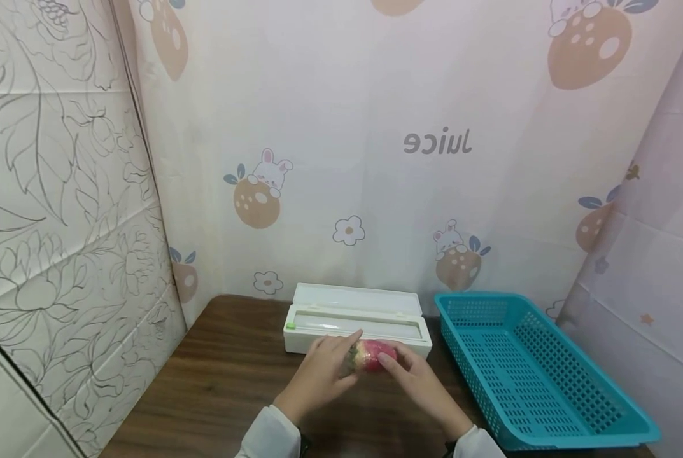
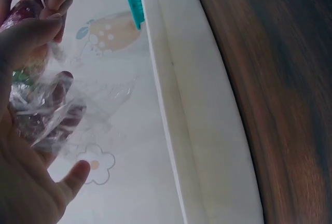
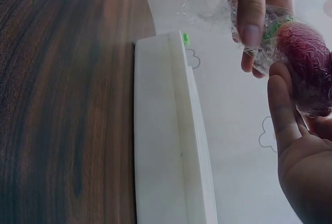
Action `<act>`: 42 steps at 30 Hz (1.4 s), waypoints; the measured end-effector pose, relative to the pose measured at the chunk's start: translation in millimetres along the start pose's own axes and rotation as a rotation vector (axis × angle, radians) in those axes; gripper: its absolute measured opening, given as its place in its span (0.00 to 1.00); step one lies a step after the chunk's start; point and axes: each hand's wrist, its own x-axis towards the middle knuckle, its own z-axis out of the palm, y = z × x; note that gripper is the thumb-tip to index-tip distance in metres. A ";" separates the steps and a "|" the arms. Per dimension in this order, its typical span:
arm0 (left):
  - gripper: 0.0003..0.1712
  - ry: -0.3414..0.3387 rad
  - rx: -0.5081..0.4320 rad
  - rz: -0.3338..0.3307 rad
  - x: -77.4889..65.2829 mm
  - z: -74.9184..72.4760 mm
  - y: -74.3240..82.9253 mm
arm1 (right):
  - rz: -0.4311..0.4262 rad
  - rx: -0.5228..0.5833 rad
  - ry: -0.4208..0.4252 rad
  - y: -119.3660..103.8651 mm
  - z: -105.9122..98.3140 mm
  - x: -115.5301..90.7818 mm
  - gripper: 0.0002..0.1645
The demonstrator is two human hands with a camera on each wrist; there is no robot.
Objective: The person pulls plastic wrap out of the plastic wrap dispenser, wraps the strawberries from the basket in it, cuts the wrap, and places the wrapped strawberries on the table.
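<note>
A red fruit (image 1: pixel 373 354), yellowish towards its green-leaved end, is wrapped in clear cling film (image 2: pixel 46 112). My right hand (image 1: pixel 424 380) grips its red body, thumb on the near side and fingers behind. At the green end, my left hand (image 1: pixel 320 371) pinches the gathered film between thumb and fingers, as the right wrist view shows. Loose film trails out past the left fingers. Just behind both hands stands a long white cling film dispenser (image 1: pixel 300 342), its lid (image 1: pixel 357 299) raised and a green slider (image 1: pixel 290 326) at its left end.
A blue-green plastic basket (image 1: pixel 492 397) with perforated walls stands on the right of the dark wooden table (image 1: pixel 204 375). Patterned cloth hangs behind the table and along both sides.
</note>
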 end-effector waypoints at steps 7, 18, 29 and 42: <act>0.42 0.018 0.042 -0.039 1.9 5.2 2.6 | -0.027 0.024 -0.032 0.1 -0.2 -1.1 0.25; 0.23 0.049 0.035 -0.113 -0.3 8.2 -2.2 | -0.028 -0.006 -0.010 -2.2 0.6 0.0 0.25; 0.19 0.037 -0.030 -0.161 0.7 13.8 -3.8 | -0.069 0.047 -0.003 -5.8 6.0 -2.8 0.23; 0.22 0.027 -0.113 -0.213 1.0 20.3 -3.9 | -0.039 0.132 -0.007 -8.3 18.1 -1.0 0.25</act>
